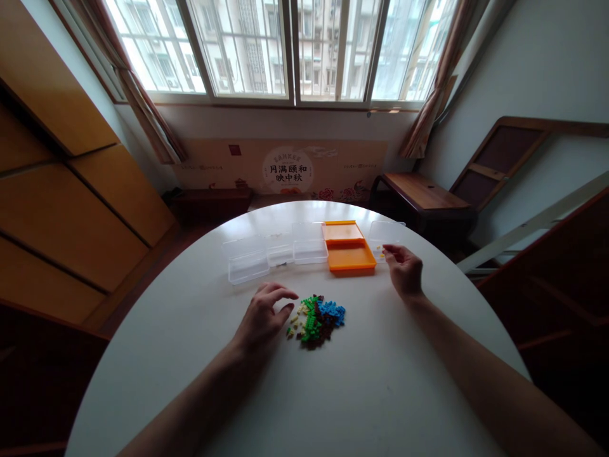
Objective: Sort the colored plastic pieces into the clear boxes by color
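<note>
A small heap of tiny toy bricks (314, 322) in green, blue, brown and pale yellow lies on the white table. Just left of it is my left hand (266, 314), thumb and forefinger apart at the heap's edge, with nothing seen between them. My right hand (404, 270) is over the rightmost clear plastic box (390, 228), its fingertips pinched together. Whatever they hold is too small to make out. A few yellow bits (379, 247) show in that box beside the fingertips. To its left is an orange box (352, 266) with its lid folded back.
Left of the orange box stand several clear plastic boxes, including a large one (248, 268) at the row's end, a small one (280, 255) and another (310, 252). The round white table (380, 393) has its curved far edge behind them. A wooden bench (425, 190) stands beyond, right.
</note>
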Tool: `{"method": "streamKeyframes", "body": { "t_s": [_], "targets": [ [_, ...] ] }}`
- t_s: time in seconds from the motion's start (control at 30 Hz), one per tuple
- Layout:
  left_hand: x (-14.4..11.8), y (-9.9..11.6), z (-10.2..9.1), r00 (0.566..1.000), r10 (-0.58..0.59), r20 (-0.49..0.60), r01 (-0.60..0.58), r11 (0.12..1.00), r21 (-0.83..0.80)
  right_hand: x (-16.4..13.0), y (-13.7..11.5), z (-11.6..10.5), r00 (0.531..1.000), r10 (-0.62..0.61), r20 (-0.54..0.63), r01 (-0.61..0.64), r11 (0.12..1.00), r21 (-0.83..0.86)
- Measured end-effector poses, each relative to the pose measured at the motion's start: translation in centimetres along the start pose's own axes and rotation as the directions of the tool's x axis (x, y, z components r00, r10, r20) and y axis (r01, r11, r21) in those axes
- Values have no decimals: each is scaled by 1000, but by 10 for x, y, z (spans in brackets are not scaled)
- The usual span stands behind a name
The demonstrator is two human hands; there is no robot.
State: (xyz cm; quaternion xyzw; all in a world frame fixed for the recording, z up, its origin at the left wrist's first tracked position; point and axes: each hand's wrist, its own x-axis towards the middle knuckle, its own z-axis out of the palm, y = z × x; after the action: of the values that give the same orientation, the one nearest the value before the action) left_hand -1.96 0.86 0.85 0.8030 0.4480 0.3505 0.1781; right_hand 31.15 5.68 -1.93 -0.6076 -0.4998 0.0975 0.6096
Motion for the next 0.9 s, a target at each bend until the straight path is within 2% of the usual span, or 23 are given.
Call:
{"method": "streamKeyframes", "body": {
  "t_s": [0.2, 0.43, 0.6, 0.7, 0.8, 0.87, 0.9],
  "targets": [
    [-2, 6, 1, 990, 63, 124, -80, 987, 143, -5, -8, 2, 999, -20, 30, 21, 1000, -13],
    [-3, 8, 0, 985, 88, 150, -118, 972, 205, -10, -12, 4, 997, -46, 67, 46, 999, 0],
    [-4, 8, 2, 982, 81, 170, -111, 978, 177, -16, -21, 7, 985, -137, 104, 139, 990, -18],
    [-2, 5, 3, 989, 53, 135, -66, 994, 92, -23, -31, 9, 966, -217, 145, 220, 975, -9],
    [2, 7, 3, 998, -10, 65, 19, 992, -129, -37, -49, 11, 925, -325, 195, 329, 944, 13],
    [3, 13, 3, 994, -96, 62, 111, 938, -328, -51, -63, 14, 868, -424, 258, 423, 904, 62],
    [4, 17, 3, 987, -142, 79, 162, 889, -429, -59, -70, 15, 821, -483, 302, 477, 873, 99]
  ]
}}
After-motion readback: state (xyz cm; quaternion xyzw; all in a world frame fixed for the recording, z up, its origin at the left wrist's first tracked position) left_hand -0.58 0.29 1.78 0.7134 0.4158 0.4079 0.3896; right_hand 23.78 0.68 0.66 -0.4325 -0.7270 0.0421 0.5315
